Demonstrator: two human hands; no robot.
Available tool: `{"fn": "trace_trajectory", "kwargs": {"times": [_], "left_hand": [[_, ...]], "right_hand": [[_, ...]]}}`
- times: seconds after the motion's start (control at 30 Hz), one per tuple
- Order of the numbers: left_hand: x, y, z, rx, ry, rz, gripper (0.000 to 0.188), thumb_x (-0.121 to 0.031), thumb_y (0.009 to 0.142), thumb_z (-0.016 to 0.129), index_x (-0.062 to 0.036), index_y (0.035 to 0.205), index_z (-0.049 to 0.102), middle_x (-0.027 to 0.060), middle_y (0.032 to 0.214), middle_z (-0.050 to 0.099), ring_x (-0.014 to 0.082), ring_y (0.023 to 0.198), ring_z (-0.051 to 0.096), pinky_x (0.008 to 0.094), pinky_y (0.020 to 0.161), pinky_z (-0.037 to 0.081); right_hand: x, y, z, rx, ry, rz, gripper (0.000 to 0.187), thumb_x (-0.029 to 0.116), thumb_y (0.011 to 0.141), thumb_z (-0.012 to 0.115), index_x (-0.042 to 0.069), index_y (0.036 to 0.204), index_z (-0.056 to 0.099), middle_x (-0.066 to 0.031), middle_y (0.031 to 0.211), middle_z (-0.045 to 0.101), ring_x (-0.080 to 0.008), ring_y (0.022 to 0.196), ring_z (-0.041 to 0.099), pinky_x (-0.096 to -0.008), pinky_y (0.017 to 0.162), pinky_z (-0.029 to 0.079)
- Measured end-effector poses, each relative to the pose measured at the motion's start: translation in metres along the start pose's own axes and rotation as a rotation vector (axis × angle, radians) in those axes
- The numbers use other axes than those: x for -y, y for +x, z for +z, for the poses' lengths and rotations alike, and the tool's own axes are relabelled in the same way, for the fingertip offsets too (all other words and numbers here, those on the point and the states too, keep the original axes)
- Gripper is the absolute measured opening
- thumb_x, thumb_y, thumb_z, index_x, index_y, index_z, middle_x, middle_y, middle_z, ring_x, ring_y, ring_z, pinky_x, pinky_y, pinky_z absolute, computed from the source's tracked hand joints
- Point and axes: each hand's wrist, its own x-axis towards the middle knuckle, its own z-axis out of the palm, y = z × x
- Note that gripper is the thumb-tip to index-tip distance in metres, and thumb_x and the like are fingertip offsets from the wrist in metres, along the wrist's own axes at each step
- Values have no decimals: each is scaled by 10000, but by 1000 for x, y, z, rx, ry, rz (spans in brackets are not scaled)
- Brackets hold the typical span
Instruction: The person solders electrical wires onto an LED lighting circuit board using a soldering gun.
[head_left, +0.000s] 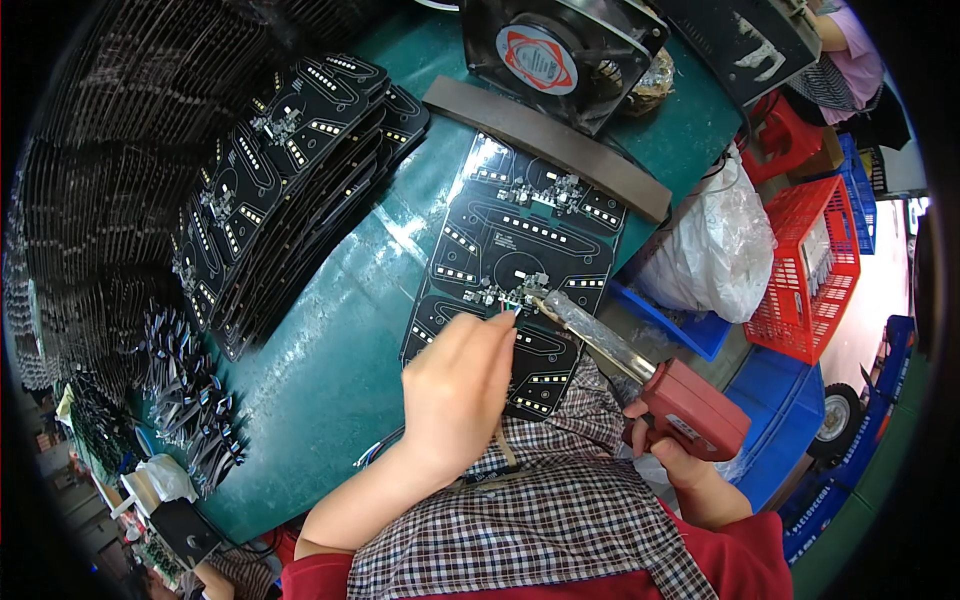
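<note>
A black circuit board (497, 240) with rows of small pale LEDs lies in front of me, its near end at my checked apron. My left hand (455, 385) is closed in a pinch over its middle, on thin coloured wires (508, 308) that meet a cluster of small parts. Beside my left forearm, loose wire ends (375, 450) stick out. My right hand (660, 447) grips a red soldering gun (695, 412) by its handle. The gun's metal barrel (605, 340) points up and left, with the tip at the same cluster, close to my left fingertips.
A brown bar (550, 145) lies across the board's far end, before a black fan (560, 60). Stacked circuit boards (290, 180) and wire bundles (190, 400) cover the left of the green table (310, 400). At right are a white plastic bag (715, 245) and red crate (810, 270).
</note>
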Motion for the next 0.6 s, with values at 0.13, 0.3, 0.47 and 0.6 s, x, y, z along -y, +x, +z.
{"fn": "trace_trajectory", "kwargs": {"times": [0.13, 0.3, 0.47, 0.6], "left_hand": [[-9, -2, 4, 71, 455, 268, 297, 43, 678, 617, 46, 974, 629, 57, 666, 457, 171, 545, 504, 269, 455, 406], [-1, -6, 6, 32, 464, 315, 356, 19, 641, 605, 67, 993, 624, 45, 666, 422, 154, 539, 477, 266, 447, 399], [-6, -3, 5, 59, 639, 361, 258, -17, 704, 589, 62, 946, 634, -2, 643, 411, 99, 547, 456, 198, 434, 369], [-7, -3, 6, 74, 670, 386, 243, -7, 711, 603, 72, 940, 630, 3, 645, 413, 99, 550, 455, 192, 434, 369]], "right_hand": [[-4, -2, -6, 45, -214, -52, 524, 234, 770, 715, -83, 1149, 538, -91, 880, 652, -123, 601, 578, -246, 576, 473], [-7, -4, -9, 66, -380, -112, 541, 227, 753, 718, -86, 1155, 536, -74, 835, 652, -130, 595, 586, -251, 588, 485], [6, 4, -3, 69, -301, -52, 593, 206, 749, 715, -107, 1201, 495, -80, 846, 654, -129, 627, 604, -250, 612, 496], [5, 4, -4, 79, -332, -87, 606, 182, 734, 728, -104, 1211, 488, -73, 841, 650, -125, 646, 613, -246, 620, 500]]}}
